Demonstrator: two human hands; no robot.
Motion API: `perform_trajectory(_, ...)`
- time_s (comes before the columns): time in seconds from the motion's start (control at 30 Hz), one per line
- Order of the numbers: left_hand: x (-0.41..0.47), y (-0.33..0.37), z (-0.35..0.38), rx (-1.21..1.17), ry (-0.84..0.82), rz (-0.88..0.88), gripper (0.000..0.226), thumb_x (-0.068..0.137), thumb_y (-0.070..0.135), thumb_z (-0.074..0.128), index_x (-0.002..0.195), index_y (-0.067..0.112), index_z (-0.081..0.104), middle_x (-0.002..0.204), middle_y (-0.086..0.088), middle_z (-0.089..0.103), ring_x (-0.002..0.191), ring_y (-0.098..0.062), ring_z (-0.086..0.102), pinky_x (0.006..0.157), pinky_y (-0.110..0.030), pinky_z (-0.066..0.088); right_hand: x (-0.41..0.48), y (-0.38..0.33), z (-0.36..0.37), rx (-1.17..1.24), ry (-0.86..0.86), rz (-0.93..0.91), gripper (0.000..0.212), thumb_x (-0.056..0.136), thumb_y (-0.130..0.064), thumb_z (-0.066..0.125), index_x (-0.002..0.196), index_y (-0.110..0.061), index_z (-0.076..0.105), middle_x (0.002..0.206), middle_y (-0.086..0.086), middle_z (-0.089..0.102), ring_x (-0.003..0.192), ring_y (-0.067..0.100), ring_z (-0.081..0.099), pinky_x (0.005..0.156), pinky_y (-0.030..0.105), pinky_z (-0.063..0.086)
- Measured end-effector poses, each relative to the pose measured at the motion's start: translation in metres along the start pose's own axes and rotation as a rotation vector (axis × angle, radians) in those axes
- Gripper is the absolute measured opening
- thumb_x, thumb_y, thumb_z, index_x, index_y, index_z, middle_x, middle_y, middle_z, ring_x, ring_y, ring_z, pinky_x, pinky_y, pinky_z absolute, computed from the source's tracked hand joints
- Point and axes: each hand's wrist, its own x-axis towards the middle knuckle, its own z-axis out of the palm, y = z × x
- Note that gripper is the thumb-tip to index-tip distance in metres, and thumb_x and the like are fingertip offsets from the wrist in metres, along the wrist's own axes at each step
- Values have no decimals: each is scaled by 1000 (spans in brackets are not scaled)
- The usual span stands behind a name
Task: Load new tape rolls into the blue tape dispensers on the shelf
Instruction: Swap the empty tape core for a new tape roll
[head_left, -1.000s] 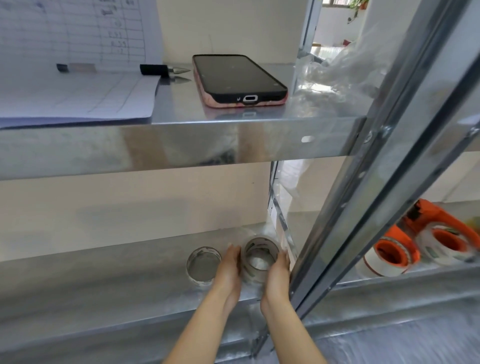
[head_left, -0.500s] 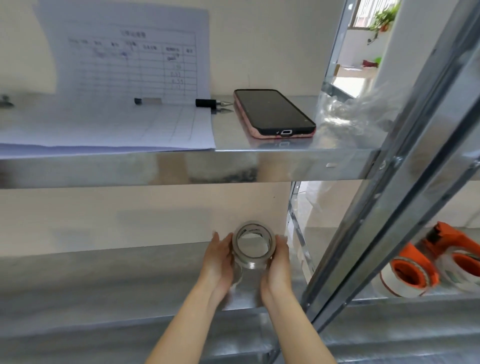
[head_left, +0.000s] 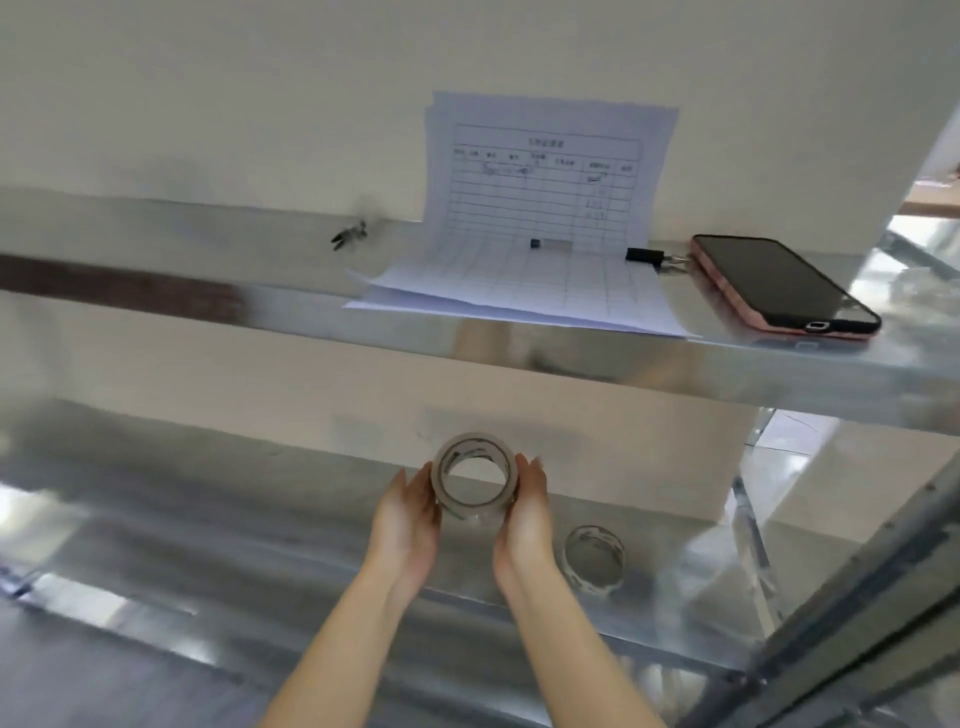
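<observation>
Head view is showing both hands holding one clear tape roll (head_left: 474, 476) just above the lower shelf (head_left: 208, 525), left hand (head_left: 410, 525) and right hand (head_left: 524, 519) pressing flat on opposite sides, fingers (head_left: 532, 475) extended along it. Second tape roll (head_left: 595, 558) is lying on that shelf right of the right hand; phone (head_left: 784, 283), pen (head_left: 649, 255) and printed sheet (head_left: 540, 218) are sitting on the upper shelf (head_left: 675, 364)
</observation>
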Motion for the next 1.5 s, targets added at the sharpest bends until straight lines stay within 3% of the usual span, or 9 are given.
perform_trajectory(0.2,-7,78,-80,-43,127,91,58,101,38,19,144,0,30,151,-13,35,142,-21,30,117,-30,20,-24,52,90,-30,-160,57,46,102,-37,29,138,-12,43,134,-7,48,122,12,47,103,25,29)
perform_trajectory(0.3,-14,122,-121,-18,164,151,58,102,38,17,145,0,28,153,-13,33,142,-21,29,117,-29,20,-45,78,138,-13,-239,83,35,103,-32,25,118,-17,53,101,-3,60,83,5,54,85,18,40)
perform_trajectory(0.43,-19,169,-173,20,207,215,60,102,39,14,145,-1,27,152,-13,32,142,-21,29,116,-30,21,-67,111,190,-82,-326,79,43,103,-23,22,81,-17,58,79,-3,60,70,5,53,51,6,45)
perform_trajectory(0.57,-28,205,-218,81,224,223,63,101,42,11,143,0,33,148,-11,40,138,-20,35,114,-29,25,-86,141,229,-141,-390,94,43,102,-27,24,84,-19,62,86,-5,64,79,5,56,71,18,43)
perform_trajectory(0.73,-36,239,-253,144,269,272,62,102,39,6,138,3,41,124,-3,58,113,-12,47,102,-24,27,-93,176,272,-195,-465,132,42,103,-34,25,89,-21,63,90,-9,65,83,1,56,71,18,42)
perform_trajectory(0.93,-31,277,-299,91,369,311,61,102,42,10,145,6,33,147,-7,43,138,-17,35,118,-29,20,-86,212,328,-275,-571,178,45,103,-36,22,88,-23,62,87,-11,65,76,-4,57,60,11,43)
perform_trajectory(1.07,-25,308,-323,42,426,351,60,102,41,11,144,6,34,145,-7,45,138,-17,36,117,-28,21,-76,234,365,-317,-643,207,49,102,-40,20,111,-18,64,103,-9,65,94,2,56,78,21,40)
perform_trajectory(1.2,-22,337,-340,77,469,384,59,102,40,10,142,6,36,136,-5,51,131,-14,40,119,-29,18,-72,252,399,-335,-709,236,49,102,-41,20,95,-23,65,99,-10,65,93,1,55,82,25,40)
perform_trajectory(1.5,-11,395,-410,81,514,379,56,103,37,9,137,11,44,114,6,58,119,-9,45,113,-25,22,-80,312,483,-376,-708,231,47,103,-38,22,89,-24,64,97,-7,65,97,10,56,80,22,40)
